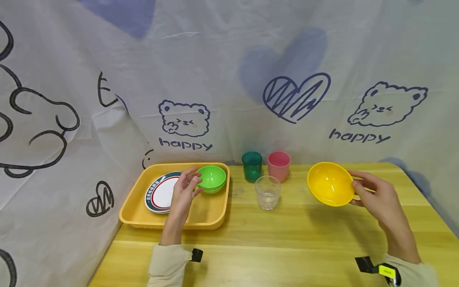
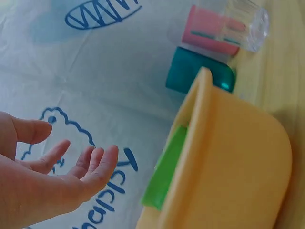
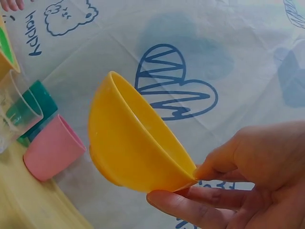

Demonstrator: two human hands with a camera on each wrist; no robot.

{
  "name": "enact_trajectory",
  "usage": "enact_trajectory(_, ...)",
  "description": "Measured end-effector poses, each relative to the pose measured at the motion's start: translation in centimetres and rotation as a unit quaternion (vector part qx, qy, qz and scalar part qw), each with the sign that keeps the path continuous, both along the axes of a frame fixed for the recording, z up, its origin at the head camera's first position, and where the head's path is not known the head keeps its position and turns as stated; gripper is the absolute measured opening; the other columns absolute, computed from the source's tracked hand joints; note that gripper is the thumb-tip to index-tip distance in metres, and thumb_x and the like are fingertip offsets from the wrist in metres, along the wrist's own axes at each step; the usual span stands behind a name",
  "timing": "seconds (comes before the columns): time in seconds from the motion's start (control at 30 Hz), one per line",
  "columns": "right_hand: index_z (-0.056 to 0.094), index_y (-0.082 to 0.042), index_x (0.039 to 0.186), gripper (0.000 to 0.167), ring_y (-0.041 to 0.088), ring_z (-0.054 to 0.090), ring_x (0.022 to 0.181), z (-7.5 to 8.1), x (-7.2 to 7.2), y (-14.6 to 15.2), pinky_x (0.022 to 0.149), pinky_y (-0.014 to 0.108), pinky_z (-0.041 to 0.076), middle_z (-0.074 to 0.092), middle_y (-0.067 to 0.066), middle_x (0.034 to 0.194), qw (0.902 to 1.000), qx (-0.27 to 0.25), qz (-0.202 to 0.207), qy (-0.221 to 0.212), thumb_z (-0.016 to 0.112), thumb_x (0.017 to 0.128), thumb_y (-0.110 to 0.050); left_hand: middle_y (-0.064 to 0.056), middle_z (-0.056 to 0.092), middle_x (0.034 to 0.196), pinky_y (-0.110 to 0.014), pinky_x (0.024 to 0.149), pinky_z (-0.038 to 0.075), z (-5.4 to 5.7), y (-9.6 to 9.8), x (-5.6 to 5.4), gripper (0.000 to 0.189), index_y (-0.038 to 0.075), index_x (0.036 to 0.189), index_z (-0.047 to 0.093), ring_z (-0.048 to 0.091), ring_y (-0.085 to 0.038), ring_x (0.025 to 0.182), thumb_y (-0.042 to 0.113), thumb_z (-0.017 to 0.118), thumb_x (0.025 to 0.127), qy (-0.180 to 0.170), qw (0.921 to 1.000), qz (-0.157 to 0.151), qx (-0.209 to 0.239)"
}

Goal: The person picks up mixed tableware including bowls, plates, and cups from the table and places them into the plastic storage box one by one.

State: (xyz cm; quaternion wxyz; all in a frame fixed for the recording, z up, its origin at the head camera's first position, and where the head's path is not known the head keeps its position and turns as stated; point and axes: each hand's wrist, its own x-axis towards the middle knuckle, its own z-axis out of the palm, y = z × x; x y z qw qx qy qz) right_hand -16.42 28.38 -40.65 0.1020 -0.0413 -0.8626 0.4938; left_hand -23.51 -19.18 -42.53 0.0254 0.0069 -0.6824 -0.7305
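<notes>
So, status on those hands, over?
Right hand gripping yellow bowl. Left hand empty, above tray. Clear cup, pink cup, teal cup between bowl and tray.

Curtained-off corner, home or studio unclear: bear-and-heart cloth [image 1: 229, 79] behind and beside a wood-grain table [image 1: 279, 251].

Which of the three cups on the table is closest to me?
The colourless, see-through cup; the green cup and the pink cup both stand farther back.

Soft light, glints inside yellow bowl [image 1: 330, 184]
</notes>
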Motion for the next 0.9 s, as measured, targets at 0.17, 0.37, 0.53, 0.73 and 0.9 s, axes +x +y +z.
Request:
enact_trajectory(0.17,0.048,0.008,0.147,0.044,-0.007,0.061,0.08,-0.3,0.3,-0.3,0.066,0.022,0.061,0.055,0.033,0.131,0.9996,-0.024,-0.01,0.009,0.049,0.109,-0.013,-0.015,0.052,0.143,-0.048,0.106,0.05,0.5,1.1,0.7,0.038,0.007,0.147,0.045,0.052,-0.03,0.128,0.011,0.046,0.11,0.035,0.9987,-0.03,0.02)
enact_trajectory(0.37,0.048,0.007,0.147,0.044,-0.007,0.063,0.083,-0.7,0.2,-1.1,0.067,0.023,0.061,0.057,0.027,0.131,0.9974,-0.061,-0.025,0.028,0.05,0.108,-0.013,-0.022,0.048,0.147,-0.047,0.105,0.051,1.3,2.6,1.4,0.038,0.009,0.148,0.045,0.052,-0.032,0.129,0.015,0.047,0.11,0.069,0.9944,-0.071,0.038)
enact_trajectory(0.53,0.049,0.006,0.147,0.044,-0.003,0.066,0.084,-0.6,0.0,-2.2,0.069,0.024,0.061,0.061,0.011,0.124,0.9945,-0.091,-0.037,0.038,0.052,0.108,-0.015,-0.022,0.048,0.148,-0.052,0.108,0.048,1.7,4.1,1.6,0.041,0.007,0.15,0.044,0.05,-0.038,0.131,0.017,0.048,0.11,0.079,0.9916,-0.095,0.037)
enact_trajectory(0.73,0.05,0.005,0.147,0.043,0.0,0.068,0.085,-0.8,-0.3,-4.4,0.072,0.025,0.061,0.06,0.024,0.13,0.9922,-0.117,-0.012,0.042,0.052,0.108,-0.015,-0.021,0.047,0.149,-0.054,0.109,0.046,1.6,5.6,1.6,0.045,0.006,0.152,0.041,0.047,-0.042,0.135,0.021,0.049,0.11,0.073,0.9894,-0.118,0.043)
enact_trajectory(0.9,0.051,0.002,0.148,0.043,0.0,0.068,0.087,-0.8,-0.5,-6.2,0.074,0.025,0.061,0.059,0.029,0.134,0.9895,-0.141,-0.005,0.028,0.052,0.108,-0.014,-0.02,0.047,0.15,-0.052,0.108,0.048,1.4,6.8,1.8,0.046,0.007,0.153,0.041,0.045,-0.044,0.138,0.024,0.049,0.11,0.066,0.9876,-0.137,0.038)
